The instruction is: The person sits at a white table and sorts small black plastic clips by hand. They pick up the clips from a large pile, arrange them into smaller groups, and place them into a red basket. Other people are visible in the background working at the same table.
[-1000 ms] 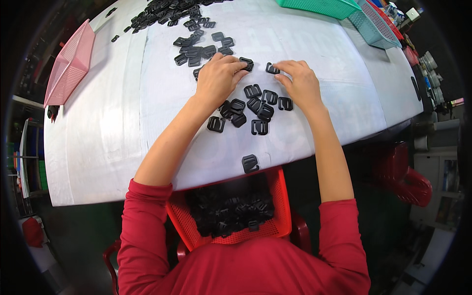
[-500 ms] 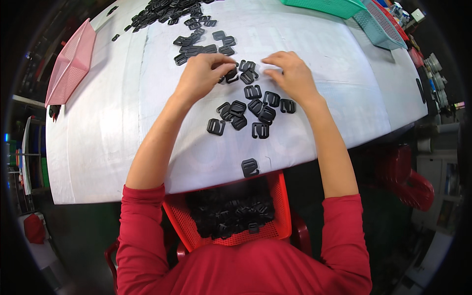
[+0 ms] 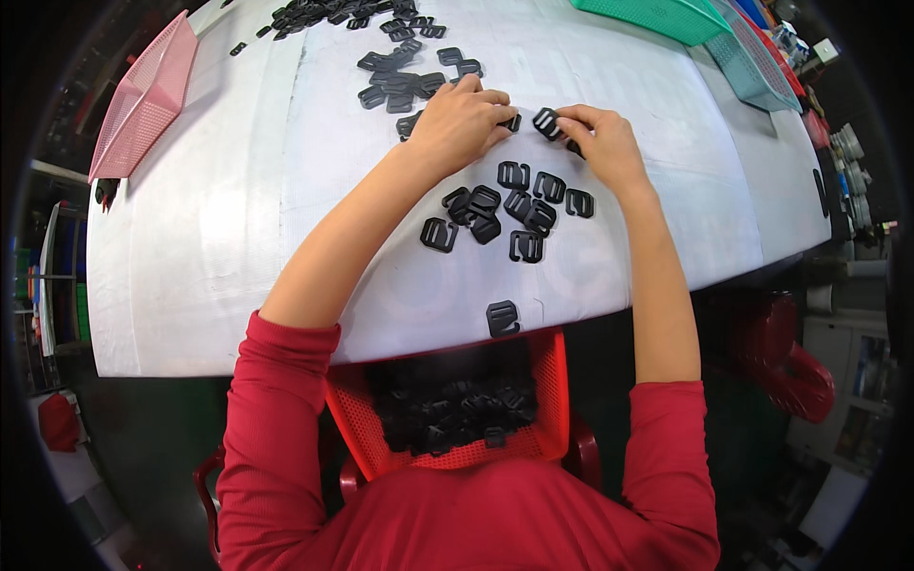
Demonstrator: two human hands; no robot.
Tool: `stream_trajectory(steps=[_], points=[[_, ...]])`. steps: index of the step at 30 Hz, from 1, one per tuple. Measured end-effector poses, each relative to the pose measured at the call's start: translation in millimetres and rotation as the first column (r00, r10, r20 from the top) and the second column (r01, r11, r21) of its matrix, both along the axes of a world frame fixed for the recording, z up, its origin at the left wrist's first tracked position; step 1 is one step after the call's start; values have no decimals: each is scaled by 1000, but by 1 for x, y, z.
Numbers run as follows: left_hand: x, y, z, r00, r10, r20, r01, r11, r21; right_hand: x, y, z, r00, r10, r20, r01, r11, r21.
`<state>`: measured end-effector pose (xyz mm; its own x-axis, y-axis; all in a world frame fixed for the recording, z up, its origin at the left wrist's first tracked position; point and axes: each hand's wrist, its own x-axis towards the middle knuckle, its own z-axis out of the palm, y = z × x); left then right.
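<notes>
My right hand (image 3: 609, 147) pinches a black plastic buckle (image 3: 546, 124) above the white table. A second black piece (image 3: 574, 147) shows under its fingers. Left of it, my left hand (image 3: 464, 119) has its fingers closed, and the edge of another black buckle (image 3: 513, 123) sticks out at the fingertips. Nearer to me lies a loose group of flat black buckles (image 3: 538, 217), some overlapping. One lone buckle (image 3: 503, 318) rests by the table's front edge. Beyond my left hand several more buckles (image 3: 390, 81) are scattered.
A red basket (image 3: 554, 390) with many black pieces stands below the front edge of the white table (image 3: 209, 228). At the left edge is a pink basket (image 3: 148, 95). Green (image 3: 657, 17) and blue-grey baskets (image 3: 752, 71) stand far right. A large buckle heap (image 3: 319, 11) lies far back.
Both hands have moved to the right in the picture. My right hand, with fingers apart before, now grips a buckle. The buckles that lay between the hands no longer show there.
</notes>
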<state>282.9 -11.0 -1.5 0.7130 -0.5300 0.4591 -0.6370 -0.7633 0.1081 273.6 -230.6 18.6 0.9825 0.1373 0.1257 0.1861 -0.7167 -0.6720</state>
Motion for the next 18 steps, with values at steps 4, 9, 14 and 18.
stream_trajectory(steps=[4,9,14,18], points=[[19,-16,5,957,9,-290,-33,997,-75,5,-32,-14,965,-12,263,70,975,-212],[13,-22,12,974,27,-226,-72,978,-195,-38,-17,-7,892,201,405,-181,980,-88],[-31,8,39,996,26,-88,-48,963,-264,-100,14,-3,844,341,413,-271,937,-220],[-90,33,32,972,94,-216,-152,950,-273,-122,12,-12,863,209,459,-43,937,-346]])
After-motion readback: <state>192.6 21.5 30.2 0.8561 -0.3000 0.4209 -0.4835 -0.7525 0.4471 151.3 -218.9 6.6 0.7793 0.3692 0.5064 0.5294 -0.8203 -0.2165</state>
